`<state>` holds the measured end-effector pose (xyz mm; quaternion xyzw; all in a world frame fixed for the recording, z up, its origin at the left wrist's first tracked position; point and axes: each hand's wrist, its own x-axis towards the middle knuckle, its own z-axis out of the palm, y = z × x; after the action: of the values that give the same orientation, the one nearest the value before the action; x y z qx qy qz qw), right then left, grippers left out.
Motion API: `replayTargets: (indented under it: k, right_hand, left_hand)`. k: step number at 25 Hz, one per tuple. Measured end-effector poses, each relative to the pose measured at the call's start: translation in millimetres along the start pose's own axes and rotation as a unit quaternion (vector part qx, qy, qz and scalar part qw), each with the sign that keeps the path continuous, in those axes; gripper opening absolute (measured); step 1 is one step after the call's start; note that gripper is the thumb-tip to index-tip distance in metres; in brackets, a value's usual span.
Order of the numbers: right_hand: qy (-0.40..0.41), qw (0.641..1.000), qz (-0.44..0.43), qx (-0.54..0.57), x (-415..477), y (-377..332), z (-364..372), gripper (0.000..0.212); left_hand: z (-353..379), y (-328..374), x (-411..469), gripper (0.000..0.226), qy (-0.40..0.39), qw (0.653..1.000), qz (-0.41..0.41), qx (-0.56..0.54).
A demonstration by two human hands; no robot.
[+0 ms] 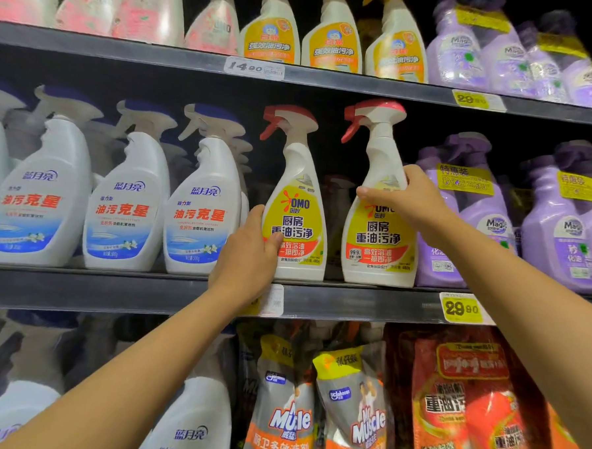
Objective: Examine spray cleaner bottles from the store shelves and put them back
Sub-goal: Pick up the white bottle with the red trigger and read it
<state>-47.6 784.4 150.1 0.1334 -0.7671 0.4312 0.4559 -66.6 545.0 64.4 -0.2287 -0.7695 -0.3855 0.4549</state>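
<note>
Two white OMO spray bottles with red triggers and yellow labels stand side by side on the middle shelf (352, 304). My left hand (248, 252) grips the lower body of the left OMO bottle (298, 210), thumb across its label. My right hand (409, 196) grips the waist of the right OMO bottle (378, 235), fingers wrapped around it above the label. Both bottles are upright with their bases on the shelf.
White bottles with blue triggers (203, 205) stand left of the OMO pair, purple bottles (487, 213) to the right. Yellow-labelled sprays (331, 44) fill the shelf above. Refill pouches (353, 409) hang below. A yellow price tag (461, 308) sits on the shelf edge.
</note>
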Motion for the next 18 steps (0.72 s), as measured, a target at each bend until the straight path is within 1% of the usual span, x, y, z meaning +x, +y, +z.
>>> replayTargets:
  k: [2, 5, 7, 9, 10, 11, 12, 13, 14, 15, 16, 17, 18]
  right_hand:
    - [0.006, 0.999, -0.026, 0.039, -11, 6, 1, 0.051]
    - [0.062, 0.996, -0.063, 0.007, -24, 7, 3, 0.042]
    - [0.080, 0.995, -0.067, -0.009, -28, 0, 0, 0.040]
    - [0.071, 0.996, -0.052, 0.001, -32, -8, -7, 0.038]
    - [0.060, 0.997, -0.036, 0.023, -36, -12, -10, 0.036]
    - [0.045, 0.998, -0.018, 0.049, -41, -14, -13, 0.033]
    - [0.032, 0.997, -0.005, 0.070, -49, -16, -14, 0.031]
    - [0.025, 0.996, 0.002, 0.084, -59, -17, -12, 0.030]
    - [0.023, 0.995, 0.002, 0.097, -70, -17, -10, 0.029]
    - [0.023, 0.994, 0.000, 0.111, -83, -16, -6, 0.030]
    - [0.024, 0.992, 0.001, 0.124, -97, -13, -1, 0.032]
    - [0.026, 0.991, 0.002, 0.135, -113, -10, 4, 0.034]
    - [0.026, 0.989, 0.005, 0.143, -129, -6, 10, 0.034]
  left_hand:
    - [2, 0, -4, 0.043, 0.020, 0.999, 0.015, 0.020]
    - [5, 1, -12, 0.041, 0.060, 0.996, 0.047, 0.055]
    - [4, 4, -17, 0.042, 0.086, 0.990, 0.069, 0.084]
    - [3, 10, -24, 0.043, 0.113, 0.982, 0.108, 0.104]
    - [2, 15, -29, 0.042, 0.127, 0.976, 0.137, 0.107]
    - [1, 20, -35, 0.043, 0.137, 0.971, 0.166, 0.102]
    - [1, 26, -42, 0.044, 0.133, 0.971, 0.187, 0.072]
    - [1, 34, -51, 0.045, 0.104, 0.977, 0.186, 0.007]
    - [2, 42, -62, 0.048, 0.048, 0.983, 0.155, -0.080]
    - [2, 50, -74, 0.055, -0.021, 0.980, 0.102, -0.172]
    - [4, 55, -88, 0.063, -0.088, 0.961, 0.041, -0.258]
    - [6, 56, -101, 0.071, -0.142, 0.935, -0.013, -0.324]
    - [9, 53, -116, 0.074, -0.179, 0.911, -0.052, -0.368]
